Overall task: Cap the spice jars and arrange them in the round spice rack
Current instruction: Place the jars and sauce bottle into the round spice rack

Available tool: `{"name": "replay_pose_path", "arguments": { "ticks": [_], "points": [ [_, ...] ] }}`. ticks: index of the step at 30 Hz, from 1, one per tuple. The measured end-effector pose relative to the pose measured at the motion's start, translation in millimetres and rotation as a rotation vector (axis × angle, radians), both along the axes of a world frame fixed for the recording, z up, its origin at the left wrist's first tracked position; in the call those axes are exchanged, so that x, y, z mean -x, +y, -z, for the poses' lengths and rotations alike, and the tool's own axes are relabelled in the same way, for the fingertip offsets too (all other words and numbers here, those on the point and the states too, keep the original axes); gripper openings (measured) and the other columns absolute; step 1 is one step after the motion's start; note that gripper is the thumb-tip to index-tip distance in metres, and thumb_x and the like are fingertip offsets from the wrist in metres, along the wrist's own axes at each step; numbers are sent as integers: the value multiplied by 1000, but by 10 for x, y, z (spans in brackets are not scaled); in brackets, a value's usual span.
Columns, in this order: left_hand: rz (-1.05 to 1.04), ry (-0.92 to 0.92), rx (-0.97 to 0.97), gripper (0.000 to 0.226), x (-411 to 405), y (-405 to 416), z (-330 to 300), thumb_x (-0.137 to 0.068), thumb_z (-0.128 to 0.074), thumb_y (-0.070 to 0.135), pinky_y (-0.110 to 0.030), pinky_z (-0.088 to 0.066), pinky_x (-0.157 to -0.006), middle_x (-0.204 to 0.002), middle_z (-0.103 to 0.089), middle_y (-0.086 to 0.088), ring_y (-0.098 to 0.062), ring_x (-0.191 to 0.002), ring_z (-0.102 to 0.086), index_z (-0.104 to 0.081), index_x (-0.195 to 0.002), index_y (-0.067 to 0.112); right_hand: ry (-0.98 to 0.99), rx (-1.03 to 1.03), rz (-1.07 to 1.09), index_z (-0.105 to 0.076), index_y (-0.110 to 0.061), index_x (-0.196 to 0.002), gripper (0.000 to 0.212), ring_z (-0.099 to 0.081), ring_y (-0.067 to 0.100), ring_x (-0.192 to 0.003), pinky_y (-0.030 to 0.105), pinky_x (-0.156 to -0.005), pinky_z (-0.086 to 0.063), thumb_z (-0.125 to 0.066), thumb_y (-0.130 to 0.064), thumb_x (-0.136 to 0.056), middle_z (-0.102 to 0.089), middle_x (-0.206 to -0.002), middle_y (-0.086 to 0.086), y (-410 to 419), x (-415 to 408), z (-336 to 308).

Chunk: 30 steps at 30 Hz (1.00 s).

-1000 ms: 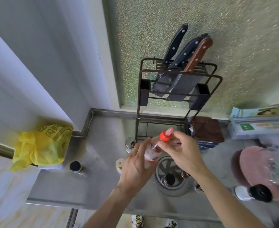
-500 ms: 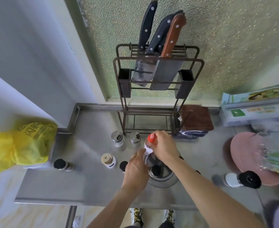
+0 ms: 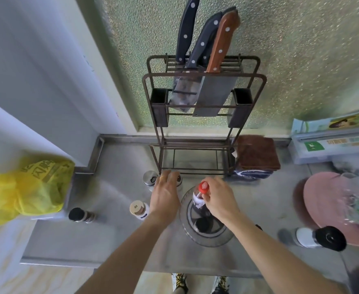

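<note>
Right hand (image 3: 218, 198) pinches the upright red-capped jar (image 3: 198, 195) over the rack (image 3: 208, 238), frame centre; left hand (image 3: 165, 196), fingers relaxed, reaches the shaker (image 3: 178, 178) just above

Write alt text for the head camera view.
The right hand holds a red-capped spice jar in the round metal spice rack on a steel counter, while the left hand reaches over a silver-lidded shaker. Behind stands a brown wire knife rack.

A dark wire knife rack (image 3: 204, 124) is seen at centre, three knives (image 3: 204, 47) slotted in; a brown cloth (image 3: 257, 153) is folded just right, a yellow bag (image 3: 28, 187) slumped far left, a pink round mat (image 3: 327, 200) at right.
</note>
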<state>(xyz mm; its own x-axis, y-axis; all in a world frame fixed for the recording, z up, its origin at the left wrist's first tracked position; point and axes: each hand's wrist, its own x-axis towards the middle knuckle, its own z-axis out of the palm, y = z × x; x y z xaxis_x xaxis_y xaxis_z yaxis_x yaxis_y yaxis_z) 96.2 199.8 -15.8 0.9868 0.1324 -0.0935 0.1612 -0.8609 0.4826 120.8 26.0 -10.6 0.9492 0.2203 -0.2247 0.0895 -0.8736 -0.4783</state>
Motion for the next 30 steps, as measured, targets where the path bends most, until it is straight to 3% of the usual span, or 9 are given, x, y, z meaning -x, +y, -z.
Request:
{"name": "replay_pose_path", "arguments": {
  "ticks": [4,7,11,19,24,30],
  "points": [
    [89,115,-128,73,-239,80,124,-87,-57,-8,-39,-43,-108,-156,-32,-9,-31,-140,-37,-36,-150,24,23,-6,0,-52,-19,-135,54,-57,22,-121,29,-102,-43,-74,-21,-86,-58,-131,2,-32,1,28],
    [121,167,-166,67,-327,114,233,-87,-61,-5,-39,-49,-102,-146,-44,-12,-31,-131,-48,-40,-145,22,24,-25,32,-51,-19,-138,58,-57,21,-123,32,-106,-43,-75,-17,-86,-58,-135,1,-126,5,2],
    [116,128,-127,53,-365,118,213,-83,-65,-5,-38,-57,-83,-117,-63,-11,-30,-101,-66,-50,-128,19,-11,-69,78,-52,-19,-137,57,-61,19,-117,35,-102,-49,-74,-11,-86,-61,-131,0,-327,35,-100],
    [159,68,-35,49,47,-27,-190,-82,-77,27,-33,-54,-84,-112,-62,-1,-21,-97,-62,-53,-125,25,1,-179,133,-58,-18,-130,49,-65,13,-94,34,-89,-57,-75,-6,-85,-66,-114,0,-585,107,-333],
    [233,163,-89,49,198,-210,-59,-80,-76,24,-30,-52,-77,-100,-61,-1,-19,-86,-61,-47,-119,27,18,-188,141,-59,-20,-129,48,-63,9,-90,29,-88,-56,-74,-7,-85,-66,-111,-4,-560,183,-339],
    [257,205,-103,64,225,-344,101,-84,-69,8,-37,-54,-77,-101,-58,-5,-25,-87,-61,-36,-133,33,49,-191,140,-58,-21,-131,50,-66,10,-95,30,-91,-57,-76,-11,-86,-65,-114,-4,-500,336,-275]
  ]
}}
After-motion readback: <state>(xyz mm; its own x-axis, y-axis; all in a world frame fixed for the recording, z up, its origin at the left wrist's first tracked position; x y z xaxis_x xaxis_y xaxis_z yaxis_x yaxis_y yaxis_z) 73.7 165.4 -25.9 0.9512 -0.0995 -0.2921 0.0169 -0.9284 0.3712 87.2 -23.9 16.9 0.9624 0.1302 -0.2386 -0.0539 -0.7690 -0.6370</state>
